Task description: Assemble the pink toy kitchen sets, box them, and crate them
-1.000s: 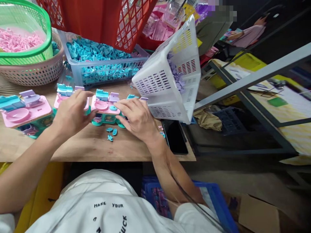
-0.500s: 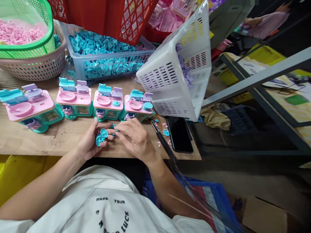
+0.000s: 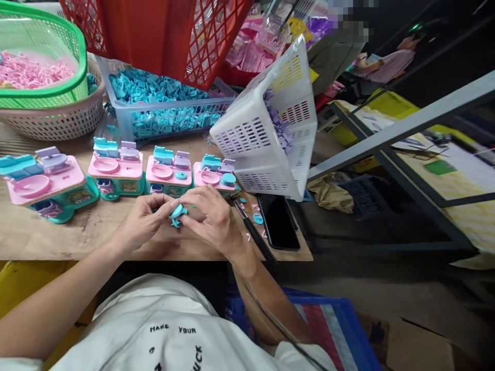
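Observation:
My left hand [image 3: 141, 222] and my right hand [image 3: 211, 219] meet over the near part of the wooden table [image 3: 46, 234], fingers pinched together around a small teal plastic part [image 3: 177, 213]. Just beyond them stands a row of pink and teal toy units: one at the far left [image 3: 44, 183], then a second [image 3: 115, 170], a third [image 3: 169, 173] and a fourth [image 3: 215, 175] next to my right hand.
A tilted white basket [image 3: 266, 136] of purple pieces stands at the table's right end. Behind are a blue-grey crate [image 3: 162, 121] of teal parts, a green basket [image 3: 42, 56] of pink rings and a red basket [image 3: 162, 31]. A black phone [image 3: 277, 221] and a thin dark tool [image 3: 253, 232] lie at the right.
My hands came back from the toy row to the table's near edge and picked up loose teal parts. Now both pinch one teal part between them.

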`<state>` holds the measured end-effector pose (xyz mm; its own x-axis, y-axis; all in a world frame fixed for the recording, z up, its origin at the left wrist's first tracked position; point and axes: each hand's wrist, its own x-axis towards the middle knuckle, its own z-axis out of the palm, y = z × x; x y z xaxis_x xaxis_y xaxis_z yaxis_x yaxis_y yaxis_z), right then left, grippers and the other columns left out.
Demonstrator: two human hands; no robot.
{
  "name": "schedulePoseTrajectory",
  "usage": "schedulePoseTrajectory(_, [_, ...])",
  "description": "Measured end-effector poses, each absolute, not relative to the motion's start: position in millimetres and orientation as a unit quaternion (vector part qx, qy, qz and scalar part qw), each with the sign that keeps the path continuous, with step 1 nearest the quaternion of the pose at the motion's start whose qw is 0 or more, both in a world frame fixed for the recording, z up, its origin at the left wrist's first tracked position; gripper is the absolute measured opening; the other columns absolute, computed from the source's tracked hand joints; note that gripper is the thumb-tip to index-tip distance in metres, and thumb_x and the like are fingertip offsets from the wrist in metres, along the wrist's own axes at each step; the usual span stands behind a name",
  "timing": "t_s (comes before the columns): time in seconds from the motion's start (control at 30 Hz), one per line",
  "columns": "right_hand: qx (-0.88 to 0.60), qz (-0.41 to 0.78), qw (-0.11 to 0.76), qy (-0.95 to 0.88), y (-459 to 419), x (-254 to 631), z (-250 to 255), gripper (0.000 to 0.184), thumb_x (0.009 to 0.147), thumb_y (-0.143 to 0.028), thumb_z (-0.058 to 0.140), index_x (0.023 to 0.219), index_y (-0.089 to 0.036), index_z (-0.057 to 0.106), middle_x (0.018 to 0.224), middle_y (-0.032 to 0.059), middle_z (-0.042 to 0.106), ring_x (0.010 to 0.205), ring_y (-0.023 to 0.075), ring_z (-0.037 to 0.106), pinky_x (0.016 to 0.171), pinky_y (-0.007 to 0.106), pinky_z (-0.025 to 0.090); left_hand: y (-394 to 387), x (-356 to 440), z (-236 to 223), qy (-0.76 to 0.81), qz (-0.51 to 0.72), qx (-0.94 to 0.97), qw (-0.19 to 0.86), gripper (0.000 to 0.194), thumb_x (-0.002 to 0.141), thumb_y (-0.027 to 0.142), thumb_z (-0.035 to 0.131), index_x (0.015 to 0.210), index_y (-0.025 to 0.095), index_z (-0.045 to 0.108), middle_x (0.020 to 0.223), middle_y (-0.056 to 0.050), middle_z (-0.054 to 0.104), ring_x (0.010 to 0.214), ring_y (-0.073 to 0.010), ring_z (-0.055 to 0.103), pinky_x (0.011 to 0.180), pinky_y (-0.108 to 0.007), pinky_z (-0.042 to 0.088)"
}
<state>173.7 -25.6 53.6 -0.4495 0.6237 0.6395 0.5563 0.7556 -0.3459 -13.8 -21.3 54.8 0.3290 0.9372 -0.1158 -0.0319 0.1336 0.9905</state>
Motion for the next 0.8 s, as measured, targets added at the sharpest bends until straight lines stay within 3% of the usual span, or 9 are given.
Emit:
schedulePoseTrajectory(0.13, [-0.344, -0.053, 0.407, -0.844, -19, 175, 58, 0.013, 0.096, -0.023, 0.063, 0.106, -0.018, 0.069, 0.100, 0.0100, 0.075, 0.093, 0.0220, 0.069, 0.086, 0.038, 0.056, -9, -14, 72, 0.424, 0.401, 0.634, 0.508, 0.052, 0.080, 0.065, 0.069, 0.073, 0.014, 0.069, 0.064, -0.001, 0.059, 0.059, -0.0103, 0.045, 0.057, -0.022, 0.037])
schedulePoseTrajectory(0.3, [-0.375, -0.107, 0.421, -0.819, -13, 175, 53, 0.019, 0.098, -0.025, 0.061, 0.115, -0.020, 0.066, 0.108, 0.0115, 0.075, 0.103, 0.0222, 0.071, 0.093, 0.038, 0.058, 5, -11, 86, 0.437, 0.373, 0.706, 0.414, 0.053, 0.085, 0.062, 0.062, 0.066, 0.012, 0.065, 0.058, 0.000, 0.052, 0.057, -0.0097, 0.039, 0.053, -0.023, 0.031])
schedulePoseTrajectory(0.47, [-0.350, -0.132, 0.474, -0.797, -12, 171, 40, 0.030, 0.095, -0.018, 0.065, 0.122, -0.022, 0.054, 0.108, 0.0097, 0.076, 0.093, 0.0180, 0.074, 0.082, 0.031, 0.061, 4, -9, 84, 0.449, 0.347, 0.715, 0.409, 0.051, 0.086, 0.060, 0.059, 0.072, 0.011, 0.069, 0.060, -0.001, 0.056, 0.058, -0.0107, 0.043, 0.052, -0.022, 0.032])
schedulePoseTrajectory(0.6, [-0.325, -0.129, 0.490, -0.798, -7, 171, 35, 0.030, 0.094, -0.011, 0.060, 0.120, -0.024, 0.053, 0.093, 0.0037, 0.075, 0.085, 0.0162, 0.073, 0.077, 0.028, 0.059, 2, -10, 78, 0.438, 0.327, 0.736, 0.400, 0.050, 0.089, 0.056, 0.053, 0.066, 0.012, 0.064, 0.057, 0.001, 0.049, 0.057, -0.0100, 0.040, 0.052, -0.022, 0.030])
schedulePoseTrajectory(0.7, [-0.329, -0.131, 0.470, -0.808, -3, 172, 35, 0.031, 0.093, -0.009, 0.059, 0.120, -0.023, 0.057, 0.092, 0.0047, 0.074, 0.083, 0.0177, 0.071, 0.079, 0.030, 0.059, 5, -12, 74, 0.435, 0.329, 0.740, 0.395, 0.048, 0.089, 0.053, 0.050, 0.066, 0.013, 0.062, 0.060, 0.001, 0.047, 0.060, -0.0101, 0.040, 0.055, -0.022, 0.032])
schedulePoseTrajectory(0.8, [-0.348, -0.145, 0.432, -0.819, 0, 172, 35, 0.035, 0.095, -0.012, 0.056, 0.128, -0.022, 0.061, 0.104, 0.0092, 0.074, 0.096, 0.0211, 0.071, 0.089, 0.035, 0.058, 9, -14, 70, 0.448, 0.329, 0.728, 0.402, 0.047, 0.089, 0.053, 0.049, 0.066, 0.013, 0.060, 0.060, 0.002, 0.045, 0.060, -0.0101, 0.038, 0.055, -0.023, 0.031])
